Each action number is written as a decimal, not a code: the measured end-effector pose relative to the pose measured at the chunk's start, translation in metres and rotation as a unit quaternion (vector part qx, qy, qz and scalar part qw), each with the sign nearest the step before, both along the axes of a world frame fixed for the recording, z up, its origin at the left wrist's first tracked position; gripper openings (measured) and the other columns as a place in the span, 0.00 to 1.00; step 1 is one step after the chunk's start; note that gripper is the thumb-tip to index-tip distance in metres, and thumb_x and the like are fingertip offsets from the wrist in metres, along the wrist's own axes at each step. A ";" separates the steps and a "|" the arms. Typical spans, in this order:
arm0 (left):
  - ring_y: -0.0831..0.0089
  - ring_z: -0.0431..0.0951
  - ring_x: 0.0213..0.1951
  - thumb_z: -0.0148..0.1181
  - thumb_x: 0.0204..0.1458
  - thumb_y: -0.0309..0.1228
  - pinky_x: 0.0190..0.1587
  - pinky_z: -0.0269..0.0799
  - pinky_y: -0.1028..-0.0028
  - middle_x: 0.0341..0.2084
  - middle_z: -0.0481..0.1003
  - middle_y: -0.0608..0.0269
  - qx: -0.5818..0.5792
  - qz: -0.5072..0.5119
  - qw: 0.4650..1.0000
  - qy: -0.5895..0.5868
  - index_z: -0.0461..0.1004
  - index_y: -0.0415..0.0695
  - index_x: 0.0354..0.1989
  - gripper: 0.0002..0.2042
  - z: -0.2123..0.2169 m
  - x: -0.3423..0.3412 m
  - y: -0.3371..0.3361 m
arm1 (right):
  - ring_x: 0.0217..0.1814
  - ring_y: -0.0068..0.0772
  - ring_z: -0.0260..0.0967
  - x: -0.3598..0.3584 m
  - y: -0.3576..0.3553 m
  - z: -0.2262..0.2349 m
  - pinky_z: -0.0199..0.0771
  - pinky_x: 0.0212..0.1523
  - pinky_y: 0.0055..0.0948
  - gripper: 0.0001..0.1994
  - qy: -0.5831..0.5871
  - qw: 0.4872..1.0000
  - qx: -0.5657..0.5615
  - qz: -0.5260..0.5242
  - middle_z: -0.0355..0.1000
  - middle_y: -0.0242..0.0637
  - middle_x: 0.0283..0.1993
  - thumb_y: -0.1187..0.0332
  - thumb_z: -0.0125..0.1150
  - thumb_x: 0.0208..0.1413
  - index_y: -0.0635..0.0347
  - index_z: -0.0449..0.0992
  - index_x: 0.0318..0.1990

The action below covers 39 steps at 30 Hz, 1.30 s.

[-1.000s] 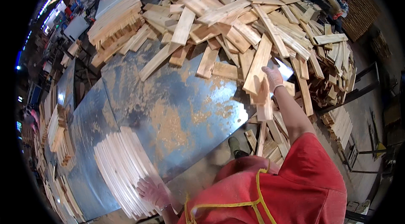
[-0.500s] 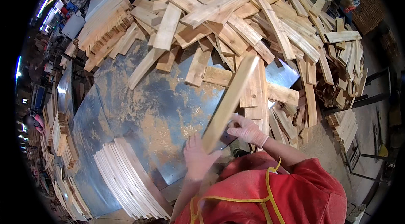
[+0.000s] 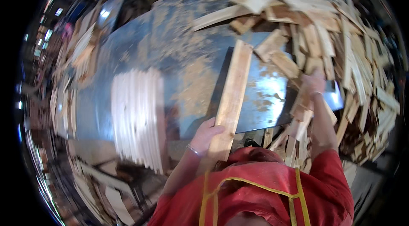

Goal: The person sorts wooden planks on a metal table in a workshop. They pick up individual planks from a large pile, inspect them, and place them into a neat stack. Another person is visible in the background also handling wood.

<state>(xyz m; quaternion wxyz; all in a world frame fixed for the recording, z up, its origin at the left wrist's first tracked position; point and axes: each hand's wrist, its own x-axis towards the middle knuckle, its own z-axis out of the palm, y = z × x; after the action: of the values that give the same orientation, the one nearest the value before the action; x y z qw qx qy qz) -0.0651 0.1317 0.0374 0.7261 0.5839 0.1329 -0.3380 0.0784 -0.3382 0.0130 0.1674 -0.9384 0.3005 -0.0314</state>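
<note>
1. The left hand (image 3: 208, 134) had its fingers curled round the near end of a long wooden plank (image 3: 230, 102), which lay across the sawdust-strewn metal table (image 3: 170, 38); held only at one end, it could have swung or slipped.
2. The right hand (image 3: 313, 83) reached into the heap of offcuts (image 3: 341, 34); its grip could not be told, and loosened pieces might have slid.

bare metal tabletop (image 3: 170, 51) open mid-left; scrap wood heap (image 3: 341, 26) blocks right; stacked slats (image 3: 138, 115) front-left

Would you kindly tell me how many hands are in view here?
2. The left hand grips the near end of a long wooden board lying on the metal table. The right hand reaches into the pile of wood offcuts; its fingers are blurred.
</note>
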 end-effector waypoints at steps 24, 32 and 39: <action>0.69 0.75 0.30 0.62 0.63 0.60 0.35 0.69 0.67 0.40 0.79 0.67 -0.075 0.748 0.652 0.096 0.76 0.55 0.60 0.26 -0.094 -0.195 0.327 | 0.55 0.32 0.75 -0.133 0.556 -0.026 0.77 0.56 0.32 0.26 0.224 0.681 0.648 0.258 0.78 0.38 0.52 0.61 0.69 0.63 0.63 0.73 0.64; 0.61 0.81 0.44 0.65 0.62 0.46 0.45 0.79 0.64 0.48 0.80 0.58 0.009 0.472 0.881 0.020 0.79 0.46 0.57 0.21 -0.109 -0.226 0.227 | 0.58 0.34 0.74 -0.078 0.506 0.023 0.74 0.62 0.33 0.29 0.179 0.660 0.674 0.278 0.79 0.42 0.57 0.56 0.67 0.67 0.73 0.73 0.65; 0.51 0.82 0.55 0.66 0.58 0.43 0.59 0.74 0.58 0.51 0.83 0.50 0.351 0.239 0.904 -0.048 0.78 0.42 0.59 0.24 -0.006 -0.061 0.286 | 0.62 0.33 0.72 0.023 0.448 0.006 0.74 0.63 0.32 0.37 0.252 0.705 0.566 0.346 0.74 0.43 0.64 0.53 0.68 0.66 0.69 0.65 0.74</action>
<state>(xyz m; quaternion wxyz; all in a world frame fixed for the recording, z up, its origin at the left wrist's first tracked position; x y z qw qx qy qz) -0.1258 0.4182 0.0310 0.5384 0.7673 0.3438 -0.0568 0.1012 0.1093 0.0188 0.5843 -0.6786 -0.0526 0.4420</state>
